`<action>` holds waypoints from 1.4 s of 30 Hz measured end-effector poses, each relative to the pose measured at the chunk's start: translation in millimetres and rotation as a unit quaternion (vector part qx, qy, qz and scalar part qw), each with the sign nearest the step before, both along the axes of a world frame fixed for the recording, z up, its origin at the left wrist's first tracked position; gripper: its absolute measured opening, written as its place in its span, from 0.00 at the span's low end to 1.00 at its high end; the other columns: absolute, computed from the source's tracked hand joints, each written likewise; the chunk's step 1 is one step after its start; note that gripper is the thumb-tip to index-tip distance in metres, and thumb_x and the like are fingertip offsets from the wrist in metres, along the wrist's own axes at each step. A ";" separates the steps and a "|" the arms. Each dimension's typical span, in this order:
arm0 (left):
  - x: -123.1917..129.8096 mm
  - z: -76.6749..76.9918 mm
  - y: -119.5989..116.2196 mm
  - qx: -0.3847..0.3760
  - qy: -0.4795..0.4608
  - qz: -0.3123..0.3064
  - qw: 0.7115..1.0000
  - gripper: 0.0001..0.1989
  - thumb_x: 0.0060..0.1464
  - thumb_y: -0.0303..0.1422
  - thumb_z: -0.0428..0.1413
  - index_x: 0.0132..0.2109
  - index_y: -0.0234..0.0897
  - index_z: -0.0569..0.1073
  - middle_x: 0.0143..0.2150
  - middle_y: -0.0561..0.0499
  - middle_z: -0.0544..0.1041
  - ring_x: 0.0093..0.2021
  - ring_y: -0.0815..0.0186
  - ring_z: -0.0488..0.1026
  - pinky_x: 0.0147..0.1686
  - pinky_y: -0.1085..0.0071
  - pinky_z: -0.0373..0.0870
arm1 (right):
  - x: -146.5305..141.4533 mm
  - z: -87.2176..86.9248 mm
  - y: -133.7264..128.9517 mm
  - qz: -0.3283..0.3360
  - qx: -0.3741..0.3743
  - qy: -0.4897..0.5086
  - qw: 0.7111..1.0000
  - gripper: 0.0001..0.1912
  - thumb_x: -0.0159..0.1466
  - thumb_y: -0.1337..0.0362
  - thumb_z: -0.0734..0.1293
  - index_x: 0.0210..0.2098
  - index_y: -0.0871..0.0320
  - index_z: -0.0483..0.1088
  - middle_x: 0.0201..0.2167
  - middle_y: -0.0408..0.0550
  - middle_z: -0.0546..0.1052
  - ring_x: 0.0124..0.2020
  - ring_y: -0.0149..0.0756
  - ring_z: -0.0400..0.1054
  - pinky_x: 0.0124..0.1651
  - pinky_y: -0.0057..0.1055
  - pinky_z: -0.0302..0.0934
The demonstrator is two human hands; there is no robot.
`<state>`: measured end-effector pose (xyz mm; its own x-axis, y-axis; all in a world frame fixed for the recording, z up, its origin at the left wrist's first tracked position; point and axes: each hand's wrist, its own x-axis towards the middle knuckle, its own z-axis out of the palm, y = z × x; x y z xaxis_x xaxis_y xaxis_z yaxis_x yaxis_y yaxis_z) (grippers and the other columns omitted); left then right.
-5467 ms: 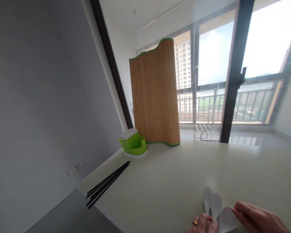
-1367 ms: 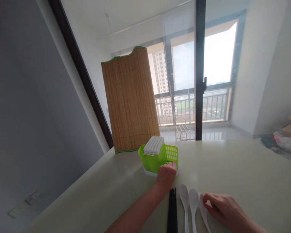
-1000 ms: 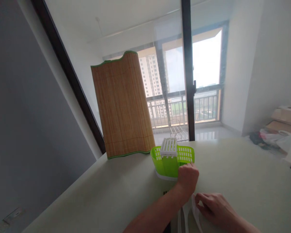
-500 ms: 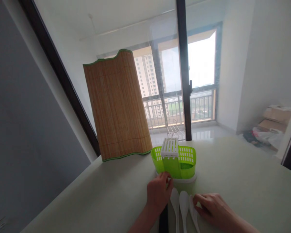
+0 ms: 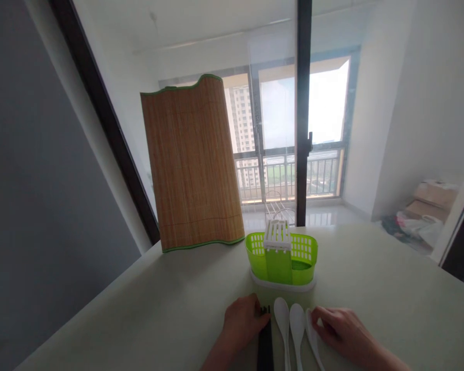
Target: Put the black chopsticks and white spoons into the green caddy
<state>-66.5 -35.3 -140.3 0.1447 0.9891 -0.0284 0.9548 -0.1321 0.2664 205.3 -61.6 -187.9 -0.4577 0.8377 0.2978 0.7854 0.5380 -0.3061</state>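
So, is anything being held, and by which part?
The left hand is at the far end of the black chopsticks, the right hand at the bowl of the rightmost white spoon. Whether they grip or only touch cannot be told.

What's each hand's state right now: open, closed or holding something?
Left hand: partly curled, fingers at the tips of the black chopsticks; grip cannot be told.
Right hand: curled, fingers against the rightmost white spoon; grip cannot be told.

Behind the hands [image 5: 241, 322] [image 5: 344, 330], the forearms [image 5: 218, 356] [image 5: 388, 360] appear bare.
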 end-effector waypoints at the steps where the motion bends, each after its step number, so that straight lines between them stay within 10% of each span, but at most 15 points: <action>1: -0.4 1.1 -1.0 -0.010 0.002 -0.006 1.000 0.15 0.49 0.44 0.53 0.38 0.40 0.74 0.36 0.49 0.78 0.38 0.59 0.75 0.32 0.70 0.63 | 0.1 0.1 -0.3 -0.001 0.001 0.001 1.000 0.08 0.64 0.65 0.57 0.34 0.52 0.66 0.24 0.38 0.74 0.25 0.31 0.68 0.30 0.26 0.54; 10: -2.8 -2.5 -3.6 -0.032 -0.004 -0.034 0.999 0.12 0.44 0.39 0.55 0.36 0.41 0.76 0.37 0.51 0.78 0.40 0.59 0.74 0.35 0.70 0.65 | 2.3 7.2 -3.9 0.000 0.030 0.004 1.000 0.09 0.66 0.64 0.55 0.35 0.53 0.67 0.26 0.40 0.73 0.25 0.30 0.68 0.30 0.26 0.57; 19: 3.4 -3.0 -9.1 -0.009 -0.001 -0.051 0.999 0.12 0.45 0.36 0.53 0.37 0.40 0.76 0.36 0.49 0.78 0.39 0.57 0.75 0.35 0.68 0.67 | 4.4 18.7 24.2 -0.127 0.141 0.026 0.982 0.24 0.68 0.60 0.54 0.62 0.56 0.49 0.32 0.43 0.74 0.28 0.34 0.72 0.28 0.27 0.61; 30: 9.8 -2.6 -14.5 0.010 0.029 -0.042 0.999 0.12 0.48 0.37 0.51 0.39 0.40 0.75 0.36 0.48 0.79 0.39 0.56 0.76 0.36 0.66 0.68 | 9.3 32.4 52.5 -0.193 0.195 0.003 0.962 0.12 0.66 0.58 0.56 0.44 0.56 0.65 0.38 0.48 0.75 0.37 0.38 0.72 0.29 0.29 0.64; 42: 15.9 8.4 -22.4 -0.016 0.036 -0.040 0.998 0.13 0.47 0.37 0.52 0.38 0.39 0.74 0.35 0.46 0.79 0.38 0.55 0.76 0.36 0.65 0.69 | 35.2 31.1 44.0 -0.262 0.198 0.072 0.942 0.21 0.65 0.56 0.57 0.55 0.55 0.61 0.37 0.46 0.75 0.29 0.34 0.70 0.23 0.26 0.59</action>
<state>-50.6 -57.7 -131.9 0.2202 0.9727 -0.0728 0.9584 -0.2018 0.2019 240.5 -17.6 -156.8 0.0573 0.7477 0.6616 0.9406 0.1817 -0.2868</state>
